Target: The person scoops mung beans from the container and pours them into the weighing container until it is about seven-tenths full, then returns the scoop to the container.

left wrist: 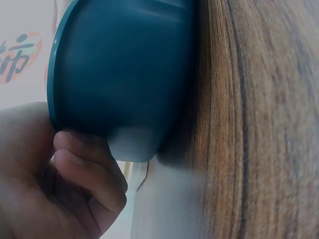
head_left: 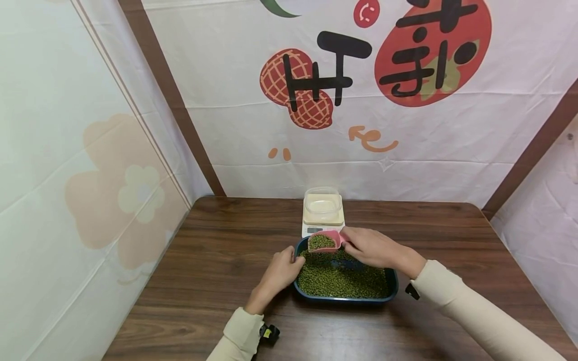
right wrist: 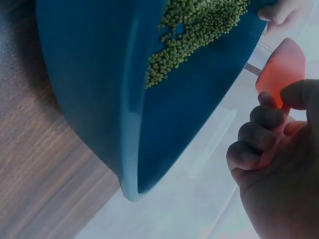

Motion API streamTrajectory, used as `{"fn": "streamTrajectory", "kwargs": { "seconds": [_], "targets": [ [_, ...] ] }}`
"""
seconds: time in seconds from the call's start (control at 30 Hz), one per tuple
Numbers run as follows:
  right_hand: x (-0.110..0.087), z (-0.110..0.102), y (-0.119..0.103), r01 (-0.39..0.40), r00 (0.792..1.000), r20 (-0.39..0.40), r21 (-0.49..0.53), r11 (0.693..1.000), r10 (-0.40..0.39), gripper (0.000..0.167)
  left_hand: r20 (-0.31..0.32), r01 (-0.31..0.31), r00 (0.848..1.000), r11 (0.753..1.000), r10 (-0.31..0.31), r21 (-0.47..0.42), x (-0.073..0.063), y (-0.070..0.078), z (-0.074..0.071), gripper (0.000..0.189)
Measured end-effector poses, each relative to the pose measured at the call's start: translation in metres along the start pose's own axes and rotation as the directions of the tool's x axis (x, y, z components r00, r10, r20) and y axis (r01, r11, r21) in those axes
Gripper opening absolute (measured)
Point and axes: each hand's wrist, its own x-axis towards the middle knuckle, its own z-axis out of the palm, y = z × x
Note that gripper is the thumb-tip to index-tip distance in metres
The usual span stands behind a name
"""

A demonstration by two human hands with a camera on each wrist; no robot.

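Note:
A blue basin of green mung beans sits on the table, with a patch of its floor showing through the beans. My left hand grips the rim at its left end; in the left wrist view the fingers curl under that rim. The handle of a pink scoop is in my right hand, over the basin's far left part. Mung beans fill the scoop's bowl. In the right wrist view my fingers wrap the handle of the scoop, above the basin's rim.
Just behind the basin stands a white kitchen scale with a small display. On it rests a clear plastic container. The brown wooden table reaches back to a printed cloth.

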Motion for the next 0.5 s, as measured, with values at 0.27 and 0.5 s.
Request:
{"fn": "streamTrajectory", "kwargs": {
  "seconds": [0.27, 0.5],
  "targets": [
    [0.002, -0.007, 0.0, -0.02, 0.999, -0.048, -0.011, 1.0, 0.02, 0.006, 0.006, 0.001, 1.0, 1.0, -0.001, -0.008, 0.0, 0.0, -0.001, 0.029],
    [0.007, -0.011, 0.005, -0.042, 0.998, -0.055, -0.005, 0.999, 0.042, 0.009, 0.007, 0.009, 1.0, 1.0, -0.009, -0.005, 0.0, -0.001, 0.0, 0.028]
  ]
}}
